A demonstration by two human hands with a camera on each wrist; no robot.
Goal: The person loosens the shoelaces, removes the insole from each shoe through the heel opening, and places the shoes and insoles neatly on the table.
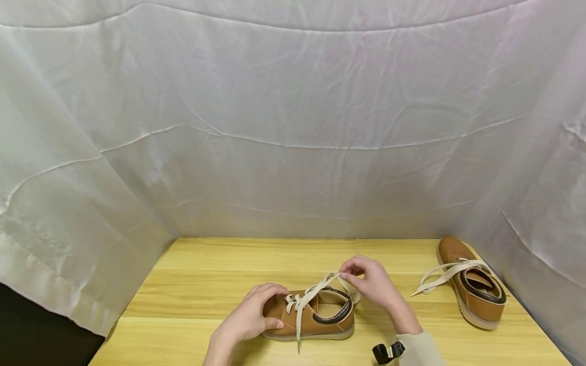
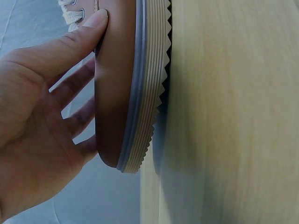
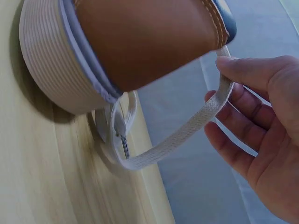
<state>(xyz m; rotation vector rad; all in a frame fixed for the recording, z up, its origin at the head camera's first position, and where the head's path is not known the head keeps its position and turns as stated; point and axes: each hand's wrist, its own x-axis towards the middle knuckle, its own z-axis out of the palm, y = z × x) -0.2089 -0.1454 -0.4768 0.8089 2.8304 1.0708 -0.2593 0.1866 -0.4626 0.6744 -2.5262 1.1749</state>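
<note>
Well, drapes (image 1: 293,101) behind wooden table (image 1: 206,277); left grip (image 1: 249,315) clasps shoe (image 1: 322,329), right grip (image 1: 373,282) pinches lace (image 3: 187,128).

I see a brown shoe (image 1: 322,329) upright on the wooden table (image 1: 206,274), toe left. Its cream lace (image 1: 314,291) is untied, one end dangling down the near side.

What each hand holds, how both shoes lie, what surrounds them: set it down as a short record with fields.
Left hand: grips the front of the held shoe, thumb on its near side
Right hand: pinches a pale lace of that shoe
Held shoe: brown, upright, toe to the left in the head view
Other shoe: brown, upright, at the table's right side, toe toward the back
Its lace: trails to the left
Surface: wooden table
Backdrop: pale grey cloth
</note>
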